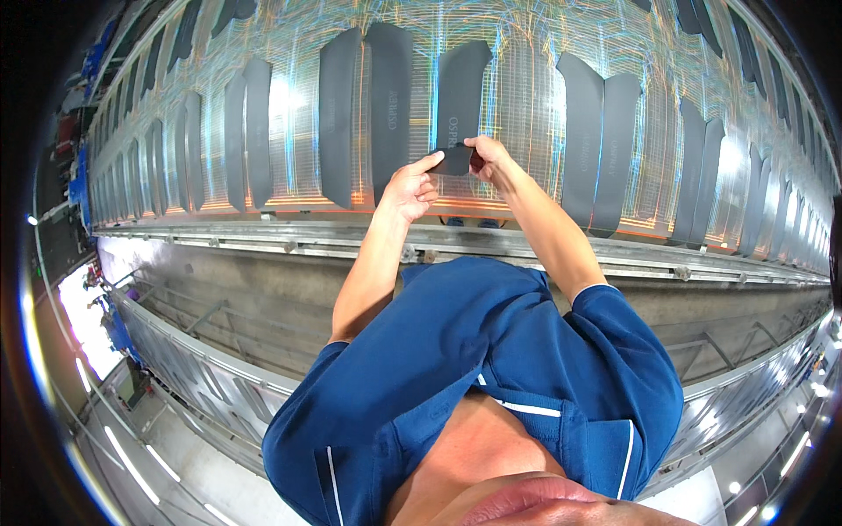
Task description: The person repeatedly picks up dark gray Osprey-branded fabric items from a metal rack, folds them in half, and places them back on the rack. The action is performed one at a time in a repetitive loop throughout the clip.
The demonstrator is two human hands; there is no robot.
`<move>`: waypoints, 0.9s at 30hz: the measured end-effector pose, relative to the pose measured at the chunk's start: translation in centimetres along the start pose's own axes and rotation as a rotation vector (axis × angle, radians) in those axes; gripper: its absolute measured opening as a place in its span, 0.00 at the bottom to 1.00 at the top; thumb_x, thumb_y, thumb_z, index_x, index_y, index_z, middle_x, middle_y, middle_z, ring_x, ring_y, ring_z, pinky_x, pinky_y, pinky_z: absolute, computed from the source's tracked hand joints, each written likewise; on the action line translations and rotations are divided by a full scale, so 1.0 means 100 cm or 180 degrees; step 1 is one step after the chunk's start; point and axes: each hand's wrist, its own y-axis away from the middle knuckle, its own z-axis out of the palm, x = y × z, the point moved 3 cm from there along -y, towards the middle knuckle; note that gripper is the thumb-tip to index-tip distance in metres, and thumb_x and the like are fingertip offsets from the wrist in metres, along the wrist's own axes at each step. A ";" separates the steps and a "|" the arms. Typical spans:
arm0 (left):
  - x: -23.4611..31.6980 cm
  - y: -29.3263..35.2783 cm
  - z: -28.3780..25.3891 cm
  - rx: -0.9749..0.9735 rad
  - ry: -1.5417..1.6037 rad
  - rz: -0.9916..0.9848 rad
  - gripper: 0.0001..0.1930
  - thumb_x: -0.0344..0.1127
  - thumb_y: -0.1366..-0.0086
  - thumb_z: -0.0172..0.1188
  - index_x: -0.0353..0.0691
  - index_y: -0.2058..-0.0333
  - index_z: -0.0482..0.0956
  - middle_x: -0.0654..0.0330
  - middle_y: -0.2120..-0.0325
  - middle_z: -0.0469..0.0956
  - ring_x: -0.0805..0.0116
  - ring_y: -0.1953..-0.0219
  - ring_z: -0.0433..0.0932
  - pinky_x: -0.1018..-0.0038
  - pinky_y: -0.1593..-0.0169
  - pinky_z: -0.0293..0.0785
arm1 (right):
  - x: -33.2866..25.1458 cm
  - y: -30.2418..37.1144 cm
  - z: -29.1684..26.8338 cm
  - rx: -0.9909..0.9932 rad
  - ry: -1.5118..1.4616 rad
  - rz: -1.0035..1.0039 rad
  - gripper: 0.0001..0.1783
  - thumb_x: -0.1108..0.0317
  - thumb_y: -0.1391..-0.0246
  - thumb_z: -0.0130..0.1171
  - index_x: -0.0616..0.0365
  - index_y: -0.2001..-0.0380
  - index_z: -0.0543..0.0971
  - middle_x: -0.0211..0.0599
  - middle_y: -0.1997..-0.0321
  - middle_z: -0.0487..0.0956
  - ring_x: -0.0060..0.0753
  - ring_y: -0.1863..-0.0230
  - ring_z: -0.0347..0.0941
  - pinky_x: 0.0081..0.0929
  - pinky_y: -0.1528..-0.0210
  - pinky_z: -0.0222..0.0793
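A dark grey, flat, flexible panel (463, 83) with pale lettering lies lengthwise on the shiny, streaked table (526, 53) in front of me. My left hand (410, 188) pinches the left corner of its near end, thumb on top. At the right corner, my right hand (489, 159) grips the same end between thumb and curled fingers. Between my hands that near end looks darker and bent up from the table; whether it is folded over, I cannot tell. Just left of it lies another dark grey panel (390, 92), apart from my fingers.
More dark panels (581, 131) lie in pairs along the table to both sides. A metal rail (307, 232) runs along the near edge, between the table and my body. Behind me, another long table (210, 359) stands across a walkway.
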 end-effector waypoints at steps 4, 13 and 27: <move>0.049 0.021 0.034 -0.0176 -0.0233 0.0543 0.12 0.38 0.32 0.68 0.45 0.72 0.76 0.76 0.86 0.58 0.84 0.87 0.54 0.81 0.83 0.48 | -0.056 0.017 0.032 -0.0061 -0.0235 -0.0397 0.10 0.69 0.38 0.60 0.66 0.69 0.75 0.39 0.79 0.76 0.31 0.86 0.73 0.26 0.86 0.76; 0.044 0.045 0.048 -0.0293 -0.0042 0.0410 0.09 0.38 0.31 0.68 0.42 0.68 0.80 0.77 0.85 0.60 0.86 0.86 0.55 0.82 0.82 0.50 | -0.069 0.006 0.016 -0.0248 -0.0087 -0.0019 0.26 0.47 0.32 0.52 0.64 0.65 0.76 0.41 0.75 0.79 0.32 0.78 0.77 0.30 0.78 0.77; 0.116 0.124 0.131 -0.1099 -0.0479 0.1543 0.11 0.38 0.29 0.66 0.40 0.72 0.81 0.70 0.79 0.76 0.86 0.84 0.59 0.83 0.80 0.53 | -0.283 0.148 0.125 -0.1138 -0.0077 -0.2891 0.09 0.66 0.41 0.66 0.61 0.69 0.82 0.36 0.73 0.81 0.29 0.78 0.77 0.33 0.73 0.78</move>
